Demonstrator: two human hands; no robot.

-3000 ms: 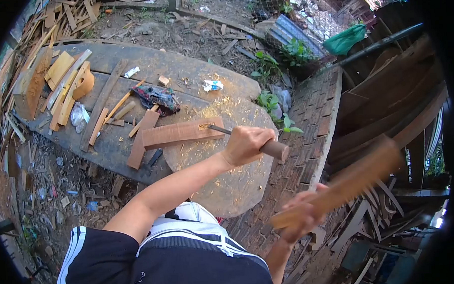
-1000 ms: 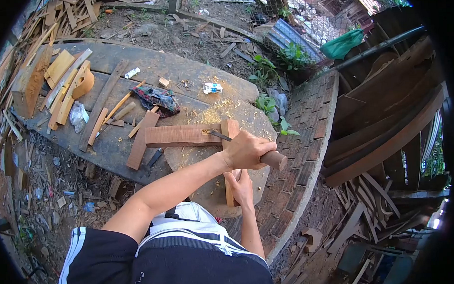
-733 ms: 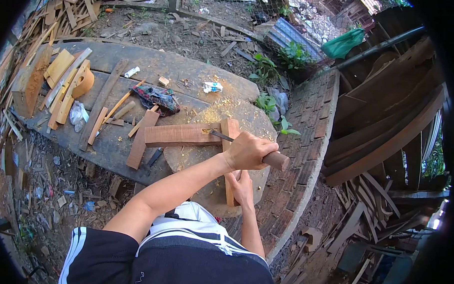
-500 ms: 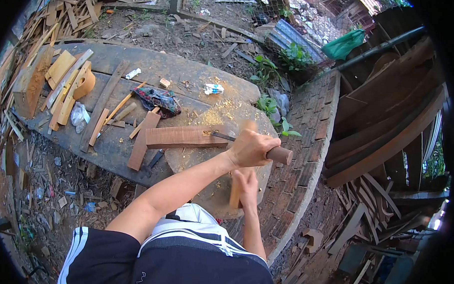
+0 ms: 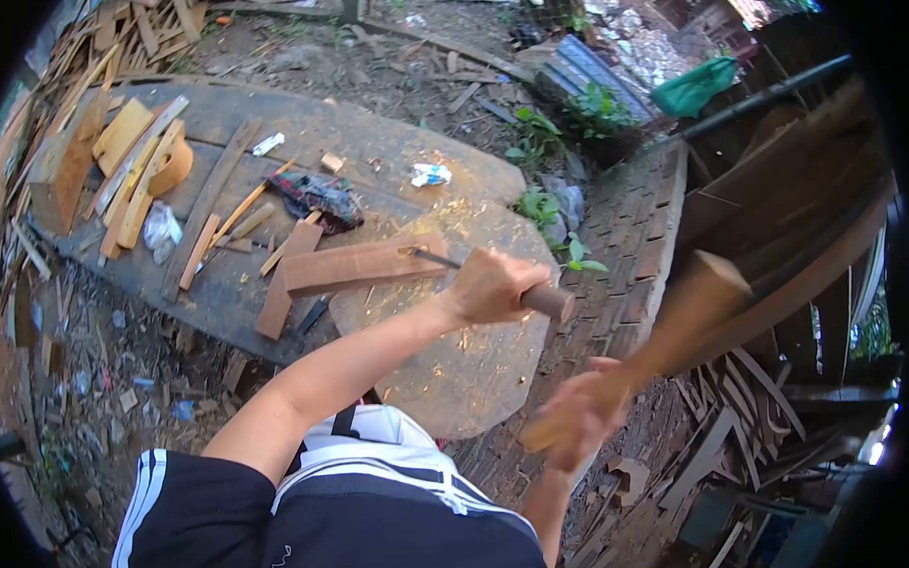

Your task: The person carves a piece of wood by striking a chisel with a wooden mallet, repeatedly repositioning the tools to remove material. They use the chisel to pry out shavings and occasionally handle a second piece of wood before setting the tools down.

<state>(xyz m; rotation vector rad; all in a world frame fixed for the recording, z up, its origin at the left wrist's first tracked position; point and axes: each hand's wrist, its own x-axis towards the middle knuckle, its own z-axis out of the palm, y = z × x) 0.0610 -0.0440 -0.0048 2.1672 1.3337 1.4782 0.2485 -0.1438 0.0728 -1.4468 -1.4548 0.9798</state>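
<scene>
Fingers of the left hand are wrapped fully round the chisel, whose butt sticks out past the fist toward the worktop's right edge. From that fist the block lies to the left, on the right-hand part of the worktop, its long axis running roughly left to right and its left end across a plank. The chisel slants down from the fist, its tip at a small cut near the block's right end, so the left hand is much the nearer to the block. The right hand, blurred, is curled round the narrow end of the mallet, beyond the worktop's right edge. The mallet's long axis points up and away to the right, with a gap between its thick end and the chisel's butt.
</scene>
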